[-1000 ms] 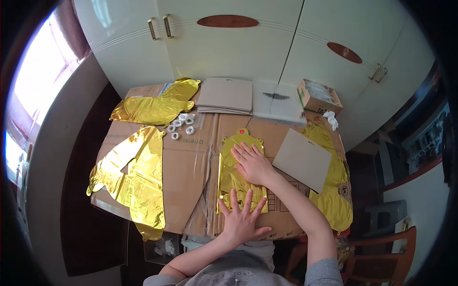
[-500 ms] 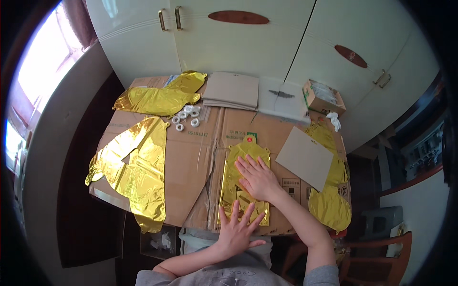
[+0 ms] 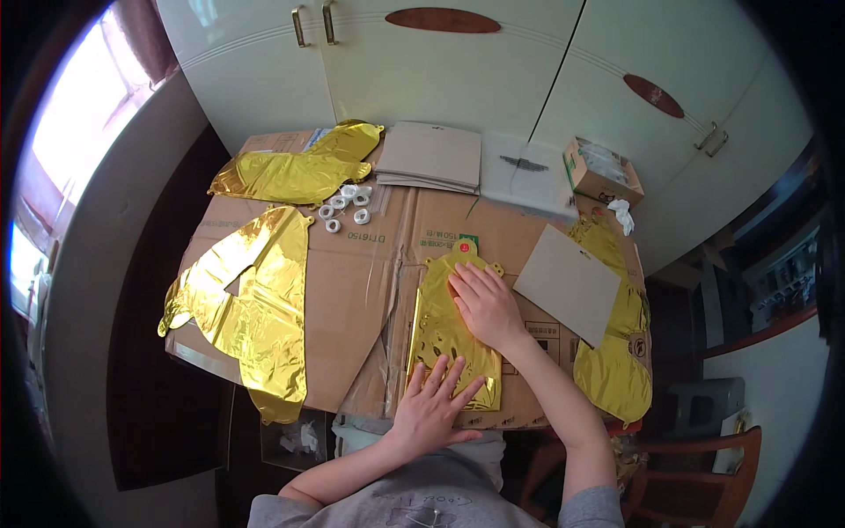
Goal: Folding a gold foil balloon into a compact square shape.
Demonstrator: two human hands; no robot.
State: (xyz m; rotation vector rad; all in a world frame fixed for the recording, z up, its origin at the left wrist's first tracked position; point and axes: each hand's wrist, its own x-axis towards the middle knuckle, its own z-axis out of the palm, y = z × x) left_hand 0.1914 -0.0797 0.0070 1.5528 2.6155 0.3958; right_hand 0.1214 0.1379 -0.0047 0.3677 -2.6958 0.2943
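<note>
So the gold foil piece (image 3: pixel 436 308) in the middle lies on the cardboard (image 3: pixel 348 317), right in front of the person, laid out as a narrow rectangle with a rounded tab at the far end. Right hand (image 3: pixel 487 308) is open, palm down on its upper half, fingers close together. Left hand (image 3: pixel 427 418) is open too, fingers spread over the near end. Neither one's gripping anything.

Progress-wise, I'd call that piece mostly flat, though the near end looks crinkly around the left fingers. The other foil looks undone by comparison: a big creased one (image 3: pixel 273 326) spread out on the left, another one (image 3: pixel 282 179) heaped at the far left, more foil (image 3: pixel 616 378) on the right, partly under a grey card (image 3: pixel 568 282). The card stack (image 3: pixel 431 154) sits at the back, and the white rolls (image 3: pixel 349 190) are bunched beside the far-left foil. No foil is fixed to a card as far as I can see.

Writing: there's green print on the cardboard, plus darker printed boxes by the right forearm. The foil tab has a red round mark, too small to read. The clear plastic (image 3: pixel 519 189) has a dark printed patch, and the grey shirt (image 3: pixel 414 488) has some lettering.
</note>
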